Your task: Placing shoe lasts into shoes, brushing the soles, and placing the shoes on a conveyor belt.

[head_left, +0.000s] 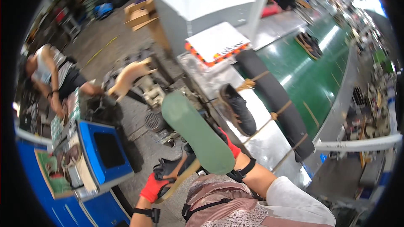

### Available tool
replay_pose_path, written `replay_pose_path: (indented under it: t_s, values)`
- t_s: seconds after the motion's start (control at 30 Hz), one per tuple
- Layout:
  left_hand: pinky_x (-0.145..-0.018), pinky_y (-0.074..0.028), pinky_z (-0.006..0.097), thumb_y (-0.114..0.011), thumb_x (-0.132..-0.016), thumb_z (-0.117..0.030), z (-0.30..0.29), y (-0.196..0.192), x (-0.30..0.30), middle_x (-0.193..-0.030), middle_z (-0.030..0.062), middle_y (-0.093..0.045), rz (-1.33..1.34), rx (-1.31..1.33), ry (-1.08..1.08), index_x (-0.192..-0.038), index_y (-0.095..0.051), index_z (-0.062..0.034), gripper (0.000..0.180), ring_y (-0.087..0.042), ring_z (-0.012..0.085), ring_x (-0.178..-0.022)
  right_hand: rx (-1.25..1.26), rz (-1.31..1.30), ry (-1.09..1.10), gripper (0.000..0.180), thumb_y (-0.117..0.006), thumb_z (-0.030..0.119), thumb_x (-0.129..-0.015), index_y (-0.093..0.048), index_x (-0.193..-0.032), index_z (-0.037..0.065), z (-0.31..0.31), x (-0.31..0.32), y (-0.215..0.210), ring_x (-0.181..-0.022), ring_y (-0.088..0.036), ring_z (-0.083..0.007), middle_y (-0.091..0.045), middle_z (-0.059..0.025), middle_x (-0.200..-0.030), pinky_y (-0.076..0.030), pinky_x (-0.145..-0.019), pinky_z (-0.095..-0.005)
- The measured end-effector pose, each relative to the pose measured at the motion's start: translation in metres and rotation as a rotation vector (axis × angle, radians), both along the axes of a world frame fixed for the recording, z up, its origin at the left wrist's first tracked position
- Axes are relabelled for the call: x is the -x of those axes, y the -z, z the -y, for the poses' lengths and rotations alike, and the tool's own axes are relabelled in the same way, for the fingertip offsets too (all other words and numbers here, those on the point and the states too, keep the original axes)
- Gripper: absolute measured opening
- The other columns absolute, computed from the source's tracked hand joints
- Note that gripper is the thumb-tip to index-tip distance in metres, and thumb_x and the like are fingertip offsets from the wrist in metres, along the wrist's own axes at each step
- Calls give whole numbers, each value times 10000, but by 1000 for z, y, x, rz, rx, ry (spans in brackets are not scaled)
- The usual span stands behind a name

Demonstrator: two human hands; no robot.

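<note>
My left hand (152, 186), in a red and black glove, is closed around a dark shoe (184, 175) with a tan sole edge, held low in front of my apron. A flat green sole-shaped piece (198, 132) fills the middle, close to the camera, and covers part of the shoe. My right hand (230, 143), also in a red glove, lies behind the right edge of that green piece. Its fingers are hidden, so I cannot see what they grip. Just right of it, a black shoe (239, 110) rests on a metal ledge (261, 149).
Alongside the ledge runs a green conveyor belt (294, 73) with dark shoes (309, 45) on it, edged by a black padded roll (271, 96) tied with cord. A white box (216, 42) stands beyond. At left are a blue cabinet (105, 151) and a seated co-worker (54, 73).
</note>
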State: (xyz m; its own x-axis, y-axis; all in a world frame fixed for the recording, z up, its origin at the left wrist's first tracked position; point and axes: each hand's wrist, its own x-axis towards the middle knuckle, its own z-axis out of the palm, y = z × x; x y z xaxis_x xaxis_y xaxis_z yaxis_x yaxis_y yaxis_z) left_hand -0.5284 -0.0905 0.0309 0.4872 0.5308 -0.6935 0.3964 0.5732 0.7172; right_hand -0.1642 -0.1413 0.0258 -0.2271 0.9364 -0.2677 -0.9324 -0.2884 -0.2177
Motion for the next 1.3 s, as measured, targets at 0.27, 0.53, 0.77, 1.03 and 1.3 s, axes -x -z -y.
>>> replay_pose_path:
  t_s: [0.27,0.53,0.77,1.03,1.3]
  values:
    - [-1037,-435,394,-835,-769,-156,9,59,-318,-1280,159,-602,-329,-719,-438,-1319,-501,49,675,-568,281,-1174,348,628,539,534,-719,154,-826,-562,-1301,-32,186,-148,-12,-957,-661,-186,-671,-94,-1114,-554,-845,-345]
    - [-1195,-260,452,-777,-835,-397,3,85,-358,-1514,342,-306,-403,-697,95,-1487,-305,60,925,-299,432,-1430,785,786,915,451,-757,104,-832,-609,-1245,-1,307,-177,51,-919,-674,-185,-694,-94,-1085,-548,-822,-325]
    - [-1112,-327,503,-801,-779,-349,-47,34,-400,-1482,267,-405,-164,-1133,226,-1502,-355,-26,909,-414,451,-1312,910,780,1004,477,-777,76,-795,-615,-1236,-8,304,-168,84,-923,-668,-185,-696,-91,-1092,-545,-824,-324]
    - [-923,-532,382,-835,-695,-303,-146,61,-455,-1190,183,-693,-143,-540,1146,-1285,-627,-70,667,-665,302,-1110,1009,791,1054,476,-771,85,-793,-620,-1231,-23,284,-144,114,-898,-678,-212,-699,-107,-1075,-558,-811,-348]
    - [-768,-547,326,-871,-682,-107,-140,42,-535,-949,96,-727,65,-726,1204,-1260,-626,4,637,-670,164,-858,1203,712,1349,487,-783,71,-763,-624,-1209,-38,266,-126,35,-920,-680,-204,-700,-117,-1081,-567,-804,-337]
